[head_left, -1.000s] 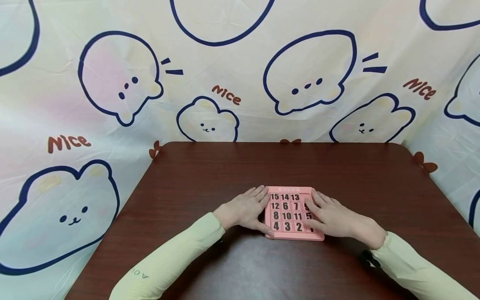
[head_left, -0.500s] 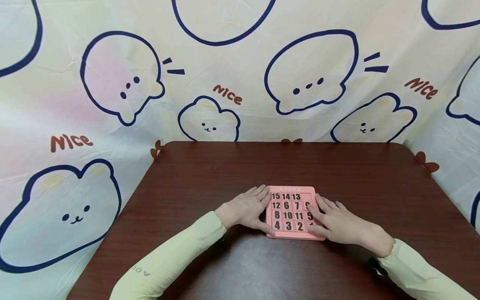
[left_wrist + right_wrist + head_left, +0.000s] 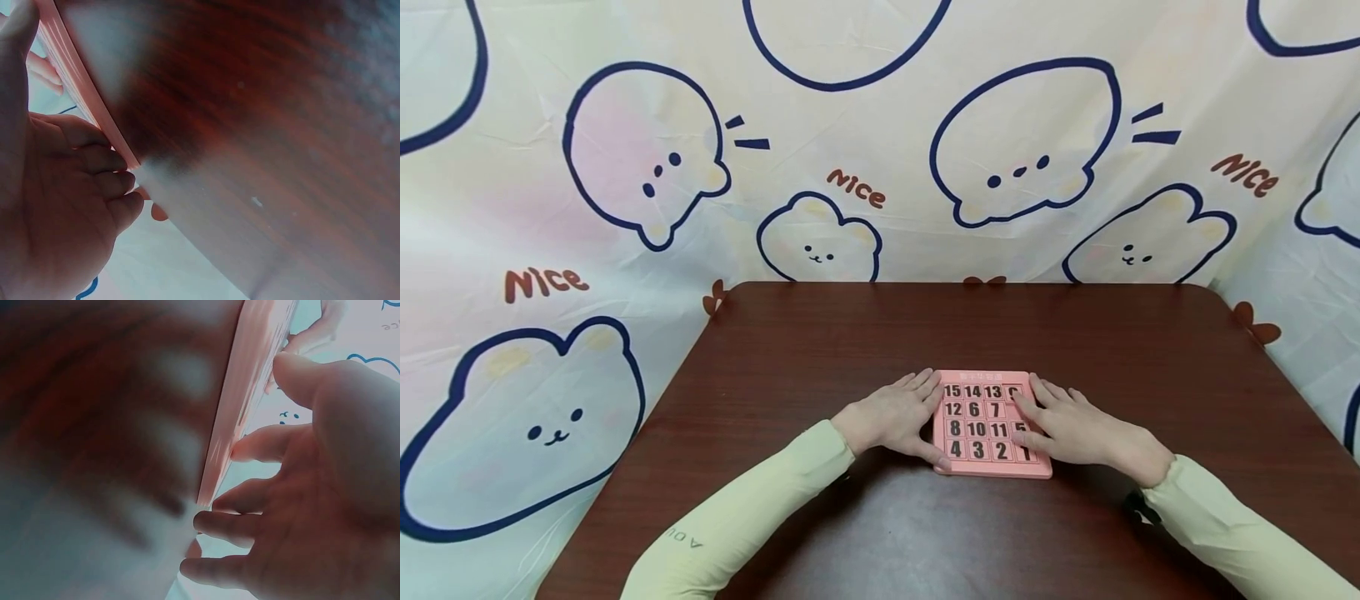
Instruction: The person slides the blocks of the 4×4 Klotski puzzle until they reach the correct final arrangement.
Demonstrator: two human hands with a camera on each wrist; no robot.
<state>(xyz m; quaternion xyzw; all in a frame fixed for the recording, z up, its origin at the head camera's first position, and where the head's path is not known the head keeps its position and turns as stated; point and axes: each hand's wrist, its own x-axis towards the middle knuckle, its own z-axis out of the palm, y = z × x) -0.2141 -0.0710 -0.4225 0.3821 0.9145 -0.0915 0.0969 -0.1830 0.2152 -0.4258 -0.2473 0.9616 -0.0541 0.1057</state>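
A pink number slide puzzle (image 3: pixel 976 467) lies flat on the table, with black numbers on its square tiles. My left hand (image 3: pixel 891 417) rests along its left edge, fingers extended and thumb at the near left corner. On the other side, my right hand (image 3: pixel 1078 425) reaches over the right edge. Its index fingertip touches the 9 tile (image 3: pixel 1013 392) in the top right place, partly covering the number. The right thumb lies over the 5 tile (image 3: pixel 1019 427). Below the 9 is a gap in the second row. Both wrist views show the puzzle's side beside relaxed fingers.
The dark brown wooden table (image 3: pixel 850 333) extends around the puzzle on all sides. Behind it and at both sides hangs a pale cloth (image 3: pixel 910 125) printed with cartoon bears and the word "Nice".
The 9 tile has slid from the second row up into the top right place, leaving the gap beneath it. My right hand drew back slightly, then moved forward. The left hand stays put.
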